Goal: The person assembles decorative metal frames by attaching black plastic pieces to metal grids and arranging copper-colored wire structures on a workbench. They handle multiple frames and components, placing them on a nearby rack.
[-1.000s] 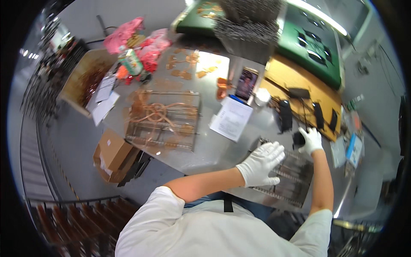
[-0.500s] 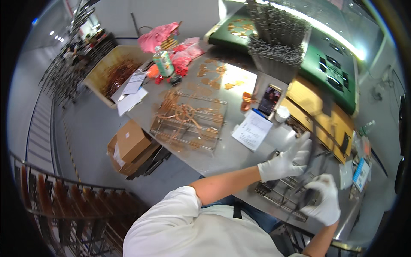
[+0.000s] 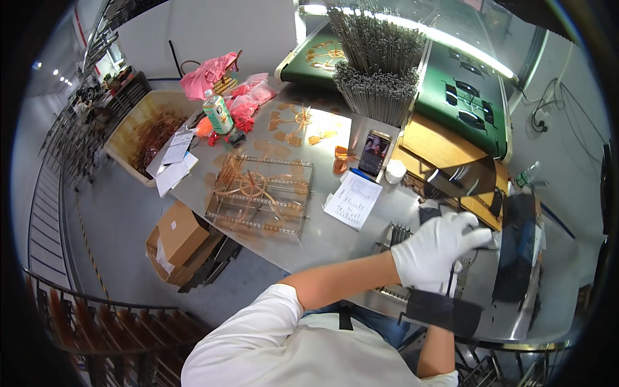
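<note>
Moved: left hand [image 3: 438,251] has slid right across the wire rack [image 3: 400,235] since the earlier frame.
Right hand: hidden under a dark blurred strip [image 3: 445,311]; grip cannot be told.
Left hand: gloved, fingers spread, flat on rack.
Worktop [image 3: 322,242]: paper sheet [image 3: 353,199], phone [image 3: 374,153] beyond.

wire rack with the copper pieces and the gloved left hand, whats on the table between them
In the head view, a printed white paper sheet lies between the wire rack and the gloved left hand; otherwise bare metal tabletop.

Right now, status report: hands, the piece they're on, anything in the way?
Left hand gloved, flat on wire rack at table edge. Right hand hidden behind dark blurred piece. Paper sheet lies close beside the rack.
</note>
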The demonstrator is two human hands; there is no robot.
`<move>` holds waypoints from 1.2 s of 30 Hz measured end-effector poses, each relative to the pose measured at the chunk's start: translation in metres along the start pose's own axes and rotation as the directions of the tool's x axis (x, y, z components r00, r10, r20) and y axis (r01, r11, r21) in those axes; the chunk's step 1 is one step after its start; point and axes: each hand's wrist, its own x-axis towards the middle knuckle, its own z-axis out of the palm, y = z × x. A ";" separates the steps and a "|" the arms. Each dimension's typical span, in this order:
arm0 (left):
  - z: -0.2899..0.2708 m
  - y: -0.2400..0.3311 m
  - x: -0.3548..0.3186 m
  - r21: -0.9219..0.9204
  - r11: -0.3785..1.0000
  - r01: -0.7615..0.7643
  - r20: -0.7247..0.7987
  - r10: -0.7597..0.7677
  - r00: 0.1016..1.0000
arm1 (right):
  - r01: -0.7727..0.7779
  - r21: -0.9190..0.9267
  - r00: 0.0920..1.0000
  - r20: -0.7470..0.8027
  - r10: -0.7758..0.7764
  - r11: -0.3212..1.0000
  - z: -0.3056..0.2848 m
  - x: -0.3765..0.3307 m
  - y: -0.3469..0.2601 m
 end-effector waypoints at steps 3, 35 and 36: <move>-0.026 -0.017 -0.016 -0.323 0.944 -0.059 -0.342 -0.059 0.938 | 0.198 -0.244 0.980 0.025 -0.198 0.949 0.006 0.013 -0.023; -0.084 -0.012 -0.108 -0.999 -0.039 -0.029 -0.003 -0.535 0.845 | 0.438 -0.252 0.872 -0.114 -0.475 0.863 0.036 0.029 -0.057; -0.082 -0.019 -0.113 -0.997 -0.078 0.017 0.052 -0.464 0.884 | 0.065 0.006 0.997 0.047 -0.066 0.998 0.036 0.024 -0.079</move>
